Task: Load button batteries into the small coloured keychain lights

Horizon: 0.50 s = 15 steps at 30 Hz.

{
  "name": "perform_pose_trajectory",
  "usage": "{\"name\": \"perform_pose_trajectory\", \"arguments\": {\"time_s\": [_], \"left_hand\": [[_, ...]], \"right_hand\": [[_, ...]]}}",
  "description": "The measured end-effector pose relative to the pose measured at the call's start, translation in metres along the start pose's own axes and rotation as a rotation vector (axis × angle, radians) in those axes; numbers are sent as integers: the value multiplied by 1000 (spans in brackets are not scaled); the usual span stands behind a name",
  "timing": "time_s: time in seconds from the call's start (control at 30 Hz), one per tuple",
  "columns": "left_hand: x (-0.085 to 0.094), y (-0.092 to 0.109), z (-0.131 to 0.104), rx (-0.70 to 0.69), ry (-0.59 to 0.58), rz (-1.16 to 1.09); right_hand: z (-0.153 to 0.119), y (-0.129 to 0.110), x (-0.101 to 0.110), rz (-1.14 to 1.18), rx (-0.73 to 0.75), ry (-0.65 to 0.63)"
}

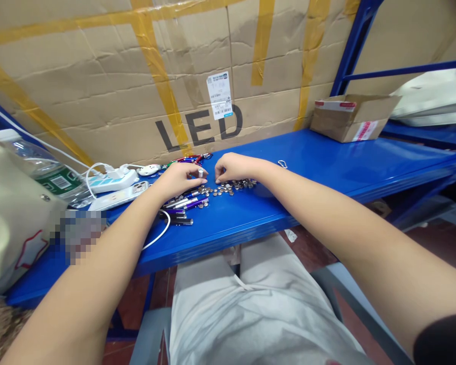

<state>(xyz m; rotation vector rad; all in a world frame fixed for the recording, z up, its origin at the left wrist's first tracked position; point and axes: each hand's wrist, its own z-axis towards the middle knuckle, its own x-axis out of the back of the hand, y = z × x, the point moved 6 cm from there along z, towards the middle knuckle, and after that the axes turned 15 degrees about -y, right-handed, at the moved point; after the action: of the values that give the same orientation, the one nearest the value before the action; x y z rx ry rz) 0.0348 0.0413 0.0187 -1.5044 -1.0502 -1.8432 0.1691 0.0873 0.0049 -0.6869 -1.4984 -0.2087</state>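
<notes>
My left hand [179, 179] is curled around a small silver metal tube [201, 174], whose end shows between thumb and fingers. Close beside it on the right, my right hand [232, 167] has its fingertips pinched together low over the blue table [228, 215]. Whatever they grip is hidden. Below both hands lie several small round button batteries [225, 190], spread loosely and piled thicker toward the right. Slim pen-like metal tubes [182, 204] in silver, purple and black lie under and in front of my left hand. More coloured tubes [198, 158] lie behind it, some red.
A big cardboard box [110, 91] stands along the back. At left are a power strip [117, 181], a phone [117, 196], a plastic bottle [61, 177] and a cream bag [19, 213]. A carabiner clip [282, 164] and a small open carton [349, 121] lie to the right.
</notes>
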Motion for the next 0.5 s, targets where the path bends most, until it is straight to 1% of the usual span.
{"name": "perform_pose_trajectory", "arguments": {"time_s": [0.1,0.17,0.37,0.43,0.5], "left_hand": [[0,0,0,-4,0,-5],[0,1,0,-9,0,-7],[0,2,0,-11,-5,4],[0,2,0,-16,-4,5],[1,2,0,-18,-5,14]], "right_hand": [[0,7,4,-1,-28,64],[2,11,3,-19,-28,74],[8,15,-9,59,-47,-34],[5,13,-6,90,-47,-15],[0,8,2,125,-1,51]]}}
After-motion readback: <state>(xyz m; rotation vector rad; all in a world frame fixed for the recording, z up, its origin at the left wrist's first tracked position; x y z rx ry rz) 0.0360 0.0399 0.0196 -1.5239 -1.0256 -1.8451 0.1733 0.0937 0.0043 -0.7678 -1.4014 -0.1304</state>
